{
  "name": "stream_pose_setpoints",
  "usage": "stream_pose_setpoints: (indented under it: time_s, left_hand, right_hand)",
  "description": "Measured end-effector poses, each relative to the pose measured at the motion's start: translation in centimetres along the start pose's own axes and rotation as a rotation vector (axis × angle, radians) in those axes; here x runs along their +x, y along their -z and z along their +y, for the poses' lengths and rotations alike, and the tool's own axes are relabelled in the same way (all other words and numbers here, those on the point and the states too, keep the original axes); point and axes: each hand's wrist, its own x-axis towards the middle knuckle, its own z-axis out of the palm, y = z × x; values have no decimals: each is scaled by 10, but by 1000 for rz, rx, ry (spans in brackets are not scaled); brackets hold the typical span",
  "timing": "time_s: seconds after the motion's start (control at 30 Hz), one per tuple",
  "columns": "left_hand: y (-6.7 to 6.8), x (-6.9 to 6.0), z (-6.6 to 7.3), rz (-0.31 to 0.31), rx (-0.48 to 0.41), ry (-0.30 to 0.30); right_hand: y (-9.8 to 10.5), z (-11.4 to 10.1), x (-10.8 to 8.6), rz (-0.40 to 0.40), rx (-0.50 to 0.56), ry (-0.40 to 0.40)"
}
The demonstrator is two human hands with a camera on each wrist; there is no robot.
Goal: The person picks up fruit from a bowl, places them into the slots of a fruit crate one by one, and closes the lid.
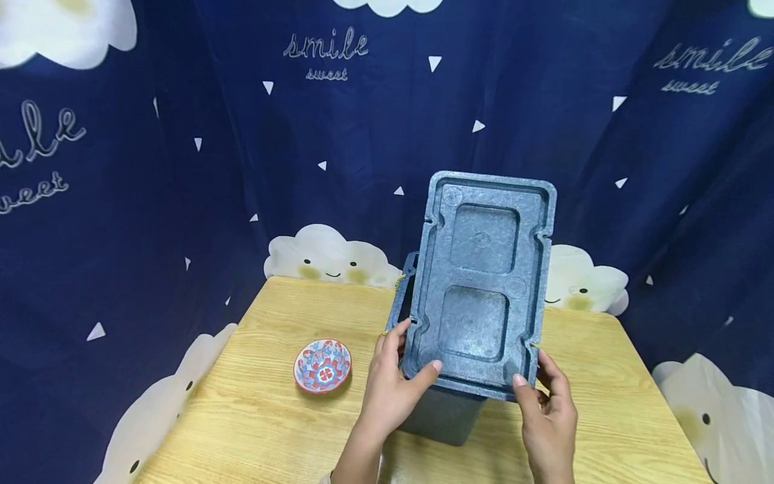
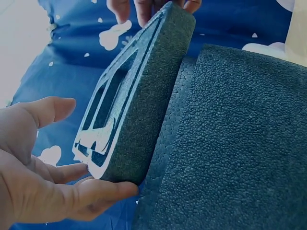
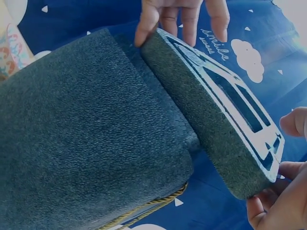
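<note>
A blue-grey foam lid [image 1: 480, 289] stands tilted over a foam box [image 1: 444, 411] of the same colour, covering much of its top. My left hand [image 1: 390, 383] holds the lid by its near left corner, fingers along the side edge. At the near right corner, my right hand [image 1: 549, 417] grips the lid with its fingers round the edge. The left wrist view shows the left thumb raised off the lid's face, and the right wrist view shows the same of the right thumb. The box's inside is mostly hidden behind the lid.
Left of the box, a bowl [image 1: 323, 366] with a red, blue and white pattern sits on the wooden table [image 1: 254, 403]. A yellow-and-black cord [image 3: 144, 211] runs along the box. Behind hangs a dark blue curtain [image 1: 363, 134] with clouds.
</note>
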Motion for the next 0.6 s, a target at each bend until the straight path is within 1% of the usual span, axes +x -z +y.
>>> stream_pose_setpoints:
  time_s: [0.1,0.2,0.37,0.47,0.6]
  left_hand:
    - [-1,3,1,-11,-18,3]
    - [-1,7,0,-17,-61,11]
    - [-3,14,-2,-20,-139,-5]
    - [-4,18,-4,-22,-143,-8]
    - [-5,21,-6,-21,-114,-11]
  right_hand:
    - [-1,3,2,-6,-24,28]
    - [-2,3,3,-11,-58,41]
    - [-3,1,8,-38,-98,58]
    - [-5,2,11,-44,-94,61]
    - [-7,5,13,-53,-82,45]
